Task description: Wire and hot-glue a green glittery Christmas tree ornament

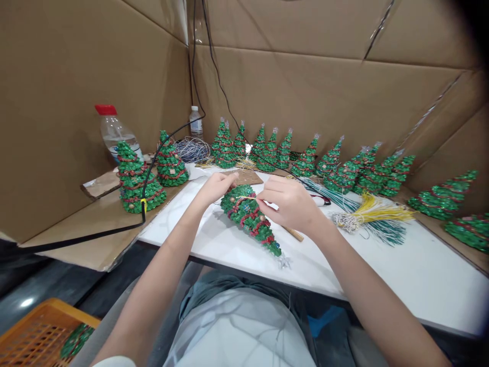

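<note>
While the left hand [217, 187] touches the green tree [250, 220], grip unclear, the right hand [289, 201] pinches a yellow strand [247, 198]

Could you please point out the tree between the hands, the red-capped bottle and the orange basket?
Tree [252, 220], head view: its decorated side.
Red-capped bottle [116, 131], head view: clear upper body.
Orange basket [72, 310], head view: upper rim.

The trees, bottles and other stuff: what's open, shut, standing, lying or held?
Handled tree: tipped over, left hand at its wide end
Yellow strand: pinched in right hand
Leftmost tree: standing
Red-capped bottle: closed
Small bottle: closed, standing
Yellow wire bundle: lying down
Orange basket: open-topped
</note>
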Tool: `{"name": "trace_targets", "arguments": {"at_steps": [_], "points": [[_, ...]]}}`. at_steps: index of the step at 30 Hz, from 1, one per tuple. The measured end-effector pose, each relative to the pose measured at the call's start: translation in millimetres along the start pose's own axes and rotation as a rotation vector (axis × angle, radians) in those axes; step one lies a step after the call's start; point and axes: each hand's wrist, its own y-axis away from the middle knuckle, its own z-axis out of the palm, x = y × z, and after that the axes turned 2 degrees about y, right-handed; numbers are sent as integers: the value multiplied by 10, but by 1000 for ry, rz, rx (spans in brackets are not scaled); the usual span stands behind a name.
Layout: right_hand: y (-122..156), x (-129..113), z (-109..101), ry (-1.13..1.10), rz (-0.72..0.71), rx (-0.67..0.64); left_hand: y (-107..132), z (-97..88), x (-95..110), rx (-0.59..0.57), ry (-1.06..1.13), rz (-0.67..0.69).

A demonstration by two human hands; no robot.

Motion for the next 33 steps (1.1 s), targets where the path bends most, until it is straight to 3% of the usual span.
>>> {"name": "trace_targets", "arguments": {"at_steps": [11, 17, 24, 33], "points": [[-50, -34, -1, 153, -66, -110, 16, 9, 8, -42, -11, 6], [-66, -30, -43, 64, -90, -217, 26, -2, 16, -103, -21, -6], [-176, -35, -28, 181, -4, -277, 46, 0, 52, -136, -47, -36], [-376, -236, -114, 275, 95, -440, 22, 8, 5, -177, -15, -9]]}}
